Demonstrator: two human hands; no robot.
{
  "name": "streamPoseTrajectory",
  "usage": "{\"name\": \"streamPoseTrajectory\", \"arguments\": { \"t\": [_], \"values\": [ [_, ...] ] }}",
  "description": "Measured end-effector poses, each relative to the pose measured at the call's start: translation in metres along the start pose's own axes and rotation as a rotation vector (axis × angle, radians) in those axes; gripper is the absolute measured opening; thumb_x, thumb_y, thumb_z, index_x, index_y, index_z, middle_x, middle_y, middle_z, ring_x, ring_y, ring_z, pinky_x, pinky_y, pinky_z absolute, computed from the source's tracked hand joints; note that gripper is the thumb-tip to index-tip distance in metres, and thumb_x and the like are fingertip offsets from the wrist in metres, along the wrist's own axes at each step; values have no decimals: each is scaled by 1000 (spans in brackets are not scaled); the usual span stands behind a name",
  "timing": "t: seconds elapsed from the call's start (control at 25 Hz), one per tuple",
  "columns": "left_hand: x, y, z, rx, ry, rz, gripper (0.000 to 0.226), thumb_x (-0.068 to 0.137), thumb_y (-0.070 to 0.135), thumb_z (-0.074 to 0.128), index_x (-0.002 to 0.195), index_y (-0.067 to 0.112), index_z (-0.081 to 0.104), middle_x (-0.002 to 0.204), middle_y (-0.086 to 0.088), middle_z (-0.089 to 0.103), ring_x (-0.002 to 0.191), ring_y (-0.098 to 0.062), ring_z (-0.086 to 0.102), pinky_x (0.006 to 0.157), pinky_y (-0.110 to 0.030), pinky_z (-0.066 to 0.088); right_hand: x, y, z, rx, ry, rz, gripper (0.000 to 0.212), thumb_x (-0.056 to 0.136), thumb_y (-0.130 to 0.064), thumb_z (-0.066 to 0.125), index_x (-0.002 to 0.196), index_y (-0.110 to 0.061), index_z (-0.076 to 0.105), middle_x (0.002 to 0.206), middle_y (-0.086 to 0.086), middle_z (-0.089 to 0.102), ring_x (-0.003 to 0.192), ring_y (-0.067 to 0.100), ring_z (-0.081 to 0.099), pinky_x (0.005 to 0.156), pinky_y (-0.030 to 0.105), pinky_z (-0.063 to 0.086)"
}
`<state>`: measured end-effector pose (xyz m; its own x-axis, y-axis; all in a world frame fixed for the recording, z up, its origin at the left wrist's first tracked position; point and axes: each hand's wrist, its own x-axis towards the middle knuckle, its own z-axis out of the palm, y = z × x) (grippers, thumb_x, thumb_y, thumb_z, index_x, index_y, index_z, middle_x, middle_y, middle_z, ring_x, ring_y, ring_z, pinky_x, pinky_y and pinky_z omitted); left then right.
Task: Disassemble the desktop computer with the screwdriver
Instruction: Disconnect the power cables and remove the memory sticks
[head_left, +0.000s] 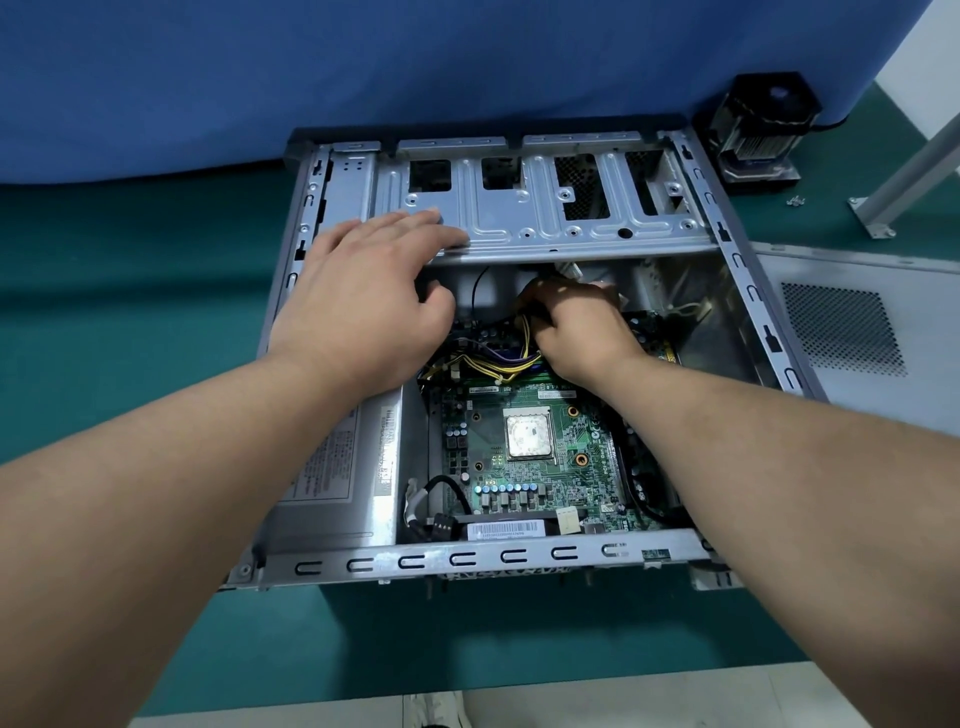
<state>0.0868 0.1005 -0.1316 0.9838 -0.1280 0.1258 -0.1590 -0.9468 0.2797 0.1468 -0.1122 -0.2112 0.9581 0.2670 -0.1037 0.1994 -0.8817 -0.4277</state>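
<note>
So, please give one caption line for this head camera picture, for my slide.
Left hand rests on the drive cage while right hand grips cables above the motherboard.
</note>
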Motion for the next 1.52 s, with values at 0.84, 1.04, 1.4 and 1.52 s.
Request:
{"name": "streamPoseTrajectory", "arguments": {
  "t": [0.84,1.04,1.4,1.52],
  "values": [
    [-4,8,-6,-63,-2,42,54,89,41,39,140,36,58,153,10,51,144,-11,41,122,-43,21,-23,4,-40,-213,-113,121,13,93,-14,51,92,-24,58,94,10,55,99,41,61,83,38,48],
    [-17,19,-12,-21,-35,326,40,95,34,49,127,27,70,149,2,57,138,-24,51,116,-48,38,-24,12,-35,-298,-78,90,18,92,-7,54,104,-20,59,90,9,57,87,38,58,75,36,47],
    [-17,86,41,283,-751,426,50,102,33,52,151,31,45,159,-2,39,139,-27,49,101,-40,48,-2,17,-22,-259,-4,24,44,92,-10,59,130,-32,67,132,10,63,120,34,60,98,39,52],
    [-16,87,56,306,-911,359,69,102,35,57,161,40,21,173,0,2,153,-30,29,119,-43,35,1,21,-20,-246,7,26,43,93,-12,60,129,-35,68,133,9,63,119,33,60,98,37,52]
  ]
}}
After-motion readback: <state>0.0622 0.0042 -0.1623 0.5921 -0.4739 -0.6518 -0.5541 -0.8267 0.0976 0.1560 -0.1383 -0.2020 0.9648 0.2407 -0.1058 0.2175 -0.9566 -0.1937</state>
